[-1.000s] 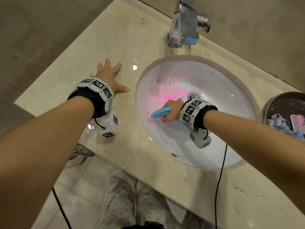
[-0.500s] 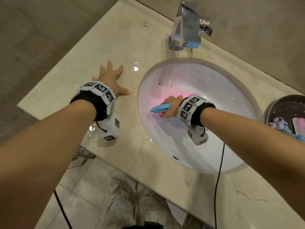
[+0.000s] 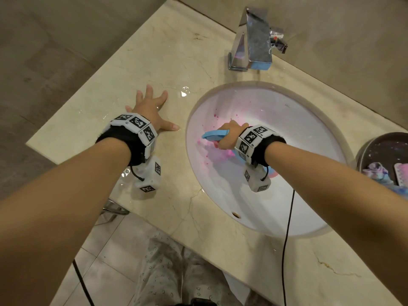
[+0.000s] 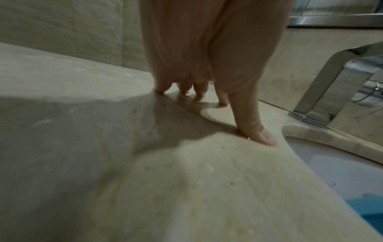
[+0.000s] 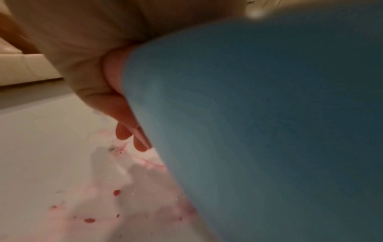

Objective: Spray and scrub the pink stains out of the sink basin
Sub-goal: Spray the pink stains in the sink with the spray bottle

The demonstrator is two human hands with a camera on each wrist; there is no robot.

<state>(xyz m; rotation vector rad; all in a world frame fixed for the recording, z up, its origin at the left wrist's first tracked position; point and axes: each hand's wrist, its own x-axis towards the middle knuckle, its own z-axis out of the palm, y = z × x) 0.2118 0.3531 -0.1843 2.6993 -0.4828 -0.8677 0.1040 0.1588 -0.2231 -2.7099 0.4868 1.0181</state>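
Note:
A white oval sink basin (image 3: 298,138) is set in the beige stone counter. Pink stains (image 3: 223,154) smear its left wall, with red-pink spots (image 5: 89,220) in the right wrist view. My right hand (image 3: 229,138) grips a blue scrub brush (image 3: 215,134) low on the basin's left side. Its blue body (image 5: 259,122) fills the right wrist view. My left hand (image 3: 152,111) lies flat and spread on the counter left of the basin, fingertips (image 4: 265,139) pressing the stone.
A chrome tap (image 3: 254,40) stands behind the basin. At the right edge sits a dark round tray (image 3: 375,151) holding a cloth and a pink brush. A black cable (image 3: 287,228) hangs across the basin's front rim. Small water drops (image 3: 184,91) lie by my left hand.
My right hand with the blue brush has shifted slightly toward the basin's left wall and smeared the pink further. The left hand has stayed on the counter.

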